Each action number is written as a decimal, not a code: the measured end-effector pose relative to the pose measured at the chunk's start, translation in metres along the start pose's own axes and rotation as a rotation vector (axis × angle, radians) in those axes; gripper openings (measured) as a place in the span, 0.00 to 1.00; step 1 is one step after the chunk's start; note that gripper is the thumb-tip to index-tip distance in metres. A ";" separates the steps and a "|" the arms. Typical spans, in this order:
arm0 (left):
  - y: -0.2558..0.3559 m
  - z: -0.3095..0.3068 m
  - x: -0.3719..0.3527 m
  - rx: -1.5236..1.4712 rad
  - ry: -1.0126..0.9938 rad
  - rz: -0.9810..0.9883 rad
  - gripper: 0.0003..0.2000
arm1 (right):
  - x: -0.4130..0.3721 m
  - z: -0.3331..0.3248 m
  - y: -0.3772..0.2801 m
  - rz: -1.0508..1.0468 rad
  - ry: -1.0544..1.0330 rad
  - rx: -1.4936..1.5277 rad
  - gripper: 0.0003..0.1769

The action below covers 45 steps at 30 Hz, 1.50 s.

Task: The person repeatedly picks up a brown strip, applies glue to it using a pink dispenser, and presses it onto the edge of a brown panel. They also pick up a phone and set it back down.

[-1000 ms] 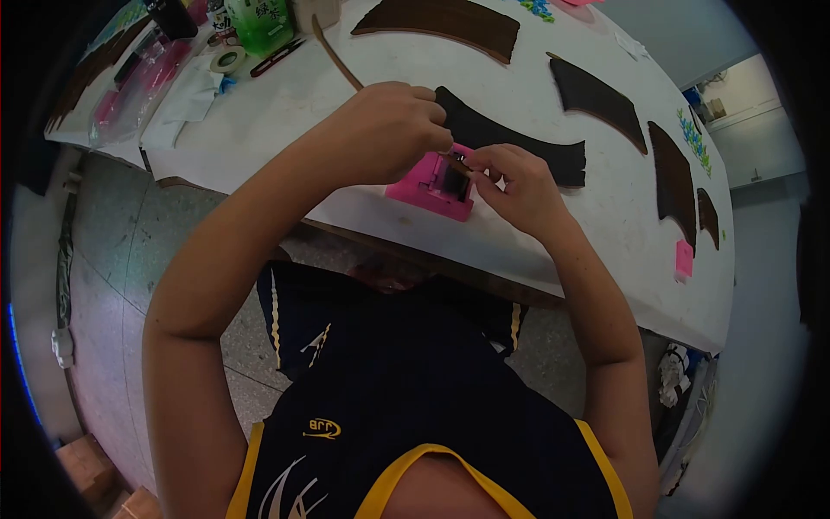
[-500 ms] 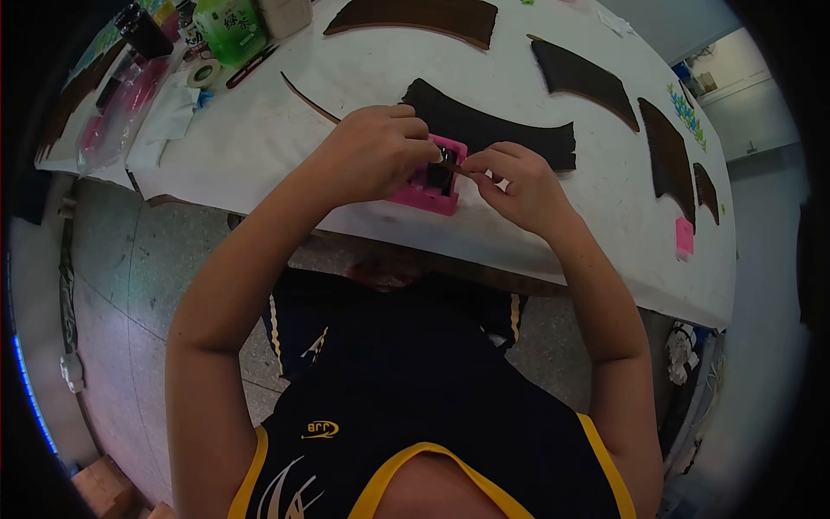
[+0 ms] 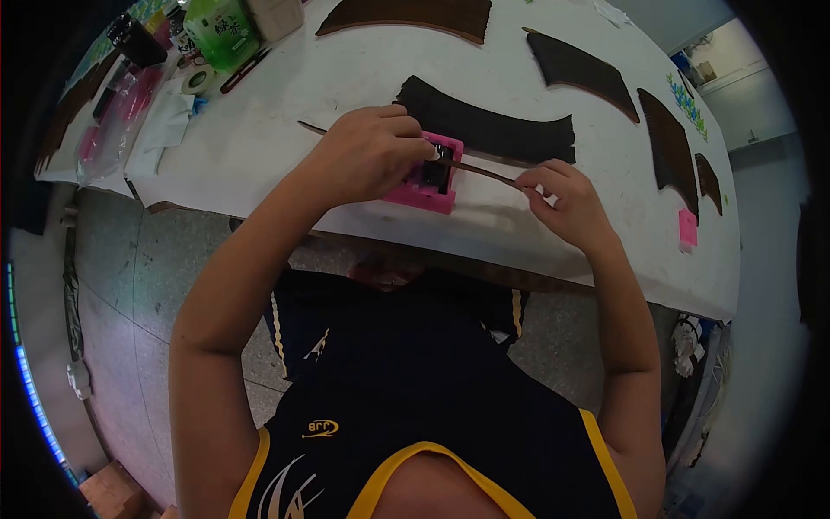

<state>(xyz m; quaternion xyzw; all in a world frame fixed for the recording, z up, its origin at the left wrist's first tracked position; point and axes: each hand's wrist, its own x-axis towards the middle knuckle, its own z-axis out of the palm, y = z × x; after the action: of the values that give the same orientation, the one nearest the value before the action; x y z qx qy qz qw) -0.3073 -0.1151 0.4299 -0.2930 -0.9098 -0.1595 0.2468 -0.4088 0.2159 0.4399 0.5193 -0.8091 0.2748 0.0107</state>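
Note:
A thin dark-brown strip (image 3: 486,172), leather-like, runs over a small pink box (image 3: 445,203) with a black part inside. My right hand (image 3: 566,201) is closed in a pinch on the strip's right end, held off the table to the right of the box. My left hand (image 3: 372,156) is closed with its fingertips on the strip at the box's black part, and it covers the box's left side. The strip's far tail (image 3: 311,127) sticks out beyond my left hand. Just behind the box lies a curved black piece (image 3: 488,124) of similar material.
More dark pieces lie around, one brown piece (image 3: 406,16) at the back and a black piece (image 3: 584,73) at the right. A pink block (image 3: 687,227) is near the right edge. Back left are a green bottle (image 3: 223,35), a tape roll (image 3: 199,80) and a dark jar (image 3: 137,41).
My right hand has moved to the right with the strip's end, so a longer stretch shows between my hands. The tail at the left has become shorter. My left hand stays at the box.

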 end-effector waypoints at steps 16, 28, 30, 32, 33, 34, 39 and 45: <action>-0.001 -0.005 0.010 -0.036 -0.051 0.029 0.13 | -0.081 -0.050 0.021 0.288 0.089 -0.137 0.11; 0.006 0.018 0.024 -0.174 0.055 -0.034 0.07 | -0.054 -0.118 0.015 0.100 0.188 -0.355 0.12; 0.009 0.020 0.028 -0.208 0.074 -0.044 0.07 | -0.038 -0.141 0.006 0.096 0.227 -0.426 0.12; 0.013 0.018 0.031 -0.278 0.005 -0.173 0.10 | -0.019 -0.159 0.001 0.029 0.259 -0.475 0.13; 0.015 0.019 0.033 -0.279 0.003 -0.168 0.10 | -0.009 -0.168 -0.002 -0.043 0.287 -0.521 0.14; 0.016 0.021 0.035 -0.301 0.004 -0.196 0.13 | 0.001 -0.175 -0.006 -0.041 0.291 -0.522 0.14; 0.032 0.014 0.047 -0.402 -0.010 -0.267 0.15 | 0.035 -0.202 -0.010 -0.036 0.288 -0.523 0.17; 0.023 -0.020 0.050 -1.214 -0.266 -0.506 0.08 | 0.025 -0.219 0.041 0.304 0.150 0.008 0.12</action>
<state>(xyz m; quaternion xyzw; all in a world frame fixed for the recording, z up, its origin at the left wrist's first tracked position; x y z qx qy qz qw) -0.3218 -0.0833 0.4770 -0.1745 -0.7221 -0.6584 -0.1207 -0.5136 0.3075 0.6160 0.3687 -0.8743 0.3144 0.0275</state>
